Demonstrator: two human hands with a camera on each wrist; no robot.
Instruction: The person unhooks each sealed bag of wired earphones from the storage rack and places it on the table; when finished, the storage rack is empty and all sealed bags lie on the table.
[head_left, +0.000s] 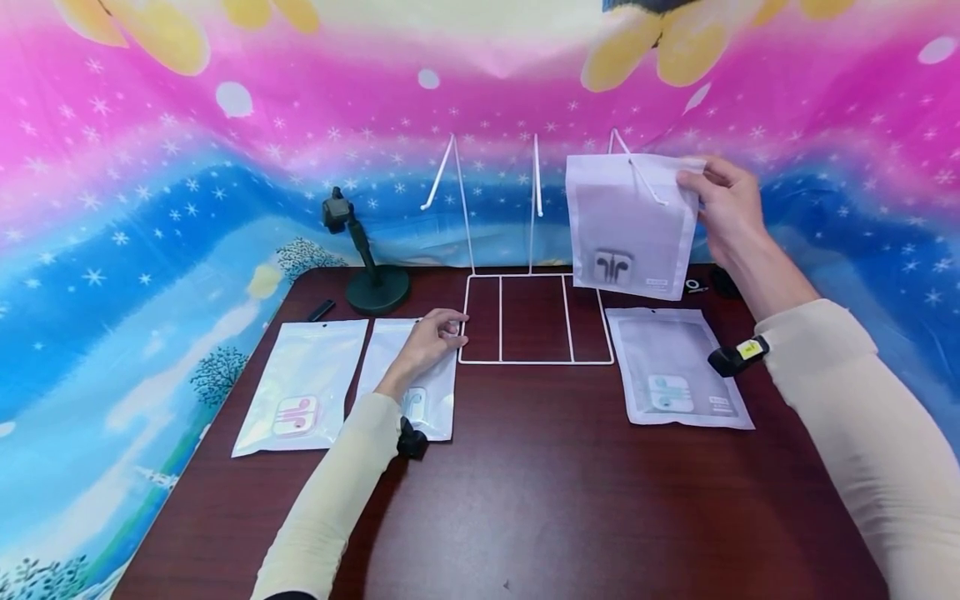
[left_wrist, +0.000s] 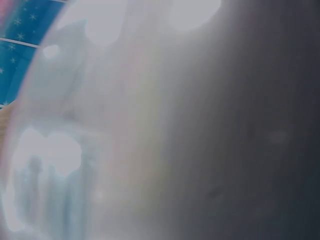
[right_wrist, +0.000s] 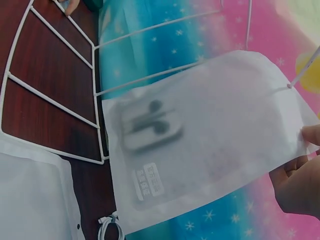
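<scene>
My right hand (head_left: pixel 729 204) pinches the upper right corner of a frosted zip pouch (head_left: pixel 628 221) between thumb and fingers. Black-and-white earphones in a case show through its lower part. The pouch hangs upright at the right prong of a white wire display rack (head_left: pixel 536 362), and the prong comes out through the hole near its top edge. In the right wrist view the prong tip stands out in front of the pouch (right_wrist: pixel 210 115). My left hand (head_left: pixel 427 346) grips the left wire of the rack's base, its wrist over a flat pouch (head_left: pixel 382 367).
Flat on the table (head_left: pixel 525 500) lie a pouch with pink earphones (head_left: pixel 307 383) at left and one with mint earphones (head_left: pixel 675 367) at right. Behind stand a dark tripod-like stand (head_left: pixel 377 287) and a small black object (head_left: pixel 321 310). A white cable (right_wrist: pixel 111 227) lies near the rack.
</scene>
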